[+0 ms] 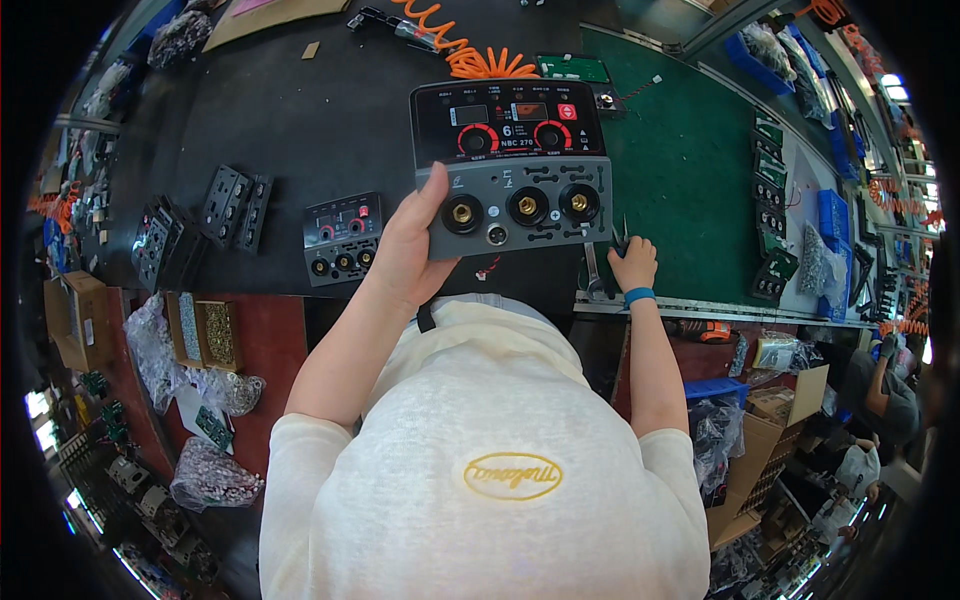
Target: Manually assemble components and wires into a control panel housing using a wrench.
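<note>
My left hand (410, 235) is closed on the left edge of a welding machine front panel (510, 170), thumb on its face. Held upright above the bench, the panel has a black upper part with two red-ringed knobs and a grey lower part with brass-centred sockets. To its lower right, my right hand (635, 264) is on the green mat with fingers curled at a slim, dark, pointed hand tool (621, 238); its exact kind is unclear. A silver wrench (594, 272) lies just left of that hand. A similar panel (343, 238) rests on the black bench to the left.
More panels (235, 208) stand at the bench's left, and several assembled boards (769, 215) line the green mat's (690, 150) right side. A green circuit board (573, 68) and a coiled orange air hose (490, 63) are at the back. Cartons (205, 330) of small parts sit lower left.
</note>
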The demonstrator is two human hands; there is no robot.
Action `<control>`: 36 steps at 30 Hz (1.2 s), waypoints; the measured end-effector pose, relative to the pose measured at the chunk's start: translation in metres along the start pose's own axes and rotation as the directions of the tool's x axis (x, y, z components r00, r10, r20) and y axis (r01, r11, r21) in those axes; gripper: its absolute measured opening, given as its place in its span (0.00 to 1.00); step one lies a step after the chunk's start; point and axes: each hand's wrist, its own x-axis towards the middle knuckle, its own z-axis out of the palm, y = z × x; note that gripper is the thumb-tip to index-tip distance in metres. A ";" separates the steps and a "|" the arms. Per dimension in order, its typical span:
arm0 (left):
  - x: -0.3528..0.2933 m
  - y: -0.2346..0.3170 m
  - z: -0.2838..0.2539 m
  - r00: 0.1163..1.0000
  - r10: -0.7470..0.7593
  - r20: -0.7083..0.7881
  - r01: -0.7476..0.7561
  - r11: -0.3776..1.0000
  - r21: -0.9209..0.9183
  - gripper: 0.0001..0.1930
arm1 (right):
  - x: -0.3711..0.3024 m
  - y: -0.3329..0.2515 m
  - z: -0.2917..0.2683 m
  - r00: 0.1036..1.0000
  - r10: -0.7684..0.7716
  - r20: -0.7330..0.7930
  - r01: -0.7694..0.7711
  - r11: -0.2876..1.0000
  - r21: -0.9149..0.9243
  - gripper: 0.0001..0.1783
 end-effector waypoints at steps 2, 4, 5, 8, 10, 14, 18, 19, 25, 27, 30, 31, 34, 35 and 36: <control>0.001 -0.001 0.001 1.000 0.005 -0.010 -0.005 1.000 -0.001 0.22 | -0.002 -0.003 -0.003 1.000 0.000 -0.015 -0.001 1.000 -0.019 0.21; 0.002 -0.002 0.002 1.000 0.010 -0.018 -0.010 1.000 -0.001 0.22 | -0.005 -0.004 -0.005 0.999 0.017 -0.040 -0.016 0.999 0.038 0.20; 0.002 -0.003 0.001 1.000 0.008 -0.018 -0.008 1.000 0.005 0.22 | -0.007 -0.004 -0.006 0.999 0.018 -0.039 -0.017 0.999 0.037 0.20; 0.002 -0.004 0.003 0.999 0.008 -0.042 -0.008 1.000 0.006 0.22 | -0.010 0.001 -0.008 0.995 0.007 -0.099 0.000 0.998 0.063 0.19; 0.003 -0.005 0.003 0.998 0.004 -0.063 -0.004 1.000 0.004 0.22 | -0.013 0.013 -0.006 0.934 -0.054 -0.353 0.143 0.962 0.234 0.22; 0.005 -0.011 -0.004 0.994 -0.050 -0.101 0.047 0.998 -0.032 0.22 | -0.044 -0.023 -0.085 0.978 0.192 -0.087 -0.040 0.573 0.819 0.26; 0.009 -0.020 -0.001 0.987 -0.096 -0.133 0.094 0.995 -0.020 0.22 | -0.093 -0.071 -0.147 0.938 -0.256 -0.232 0.342 0.586 0.735 0.25; 0.010 -0.023 -0.001 0.986 -0.104 -0.134 0.102 0.995 -0.020 0.22 | -0.101 -0.094 -0.173 0.896 -0.391 -0.211 0.421 0.591 0.688 0.26; 0.007 -0.032 0.000 0.977 -0.089 -0.192 0.095 0.995 0.024 0.24 | -0.110 -0.128 -0.180 0.757 -0.615 -0.222 0.642 0.636 0.427 0.28; 0.004 -0.032 -0.003 0.977 -0.106 -0.183 0.108 0.994 0.001 0.22 | -0.112 -0.134 -0.180 0.755 -0.610 -0.242 0.652 0.653 0.386 0.28; 0.002 -0.034 -0.008 0.984 -0.078 -0.162 0.078 0.997 -0.008 0.22 | -0.111 -0.140 -0.177 0.738 -0.633 -0.233 0.672 0.660 0.334 0.26; 0.001 -0.035 -0.009 0.983 -0.079 -0.164 0.078 0.997 -0.010 0.22 | -0.112 -0.142 -0.178 0.737 -0.635 -0.231 0.673 0.660 0.335 0.26; 0.000 -0.036 -0.009 0.982 -0.057 -0.181 0.063 0.998 0.030 0.24 | -0.113 -0.148 -0.179 0.732 -0.649 -0.205 0.678 0.665 0.314 0.25; 0.000 -0.036 -0.009 0.984 -0.048 -0.170 0.054 0.998 0.029 0.24 | -0.114 -0.149 -0.178 0.737 -0.647 -0.194 0.670 0.663 0.334 0.24; 0.000 -0.037 -0.009 0.987 -0.040 -0.159 0.044 0.999 0.027 0.23 | -0.115 -0.151 -0.178 0.742 -0.645 -0.183 0.662 0.661 0.353 0.24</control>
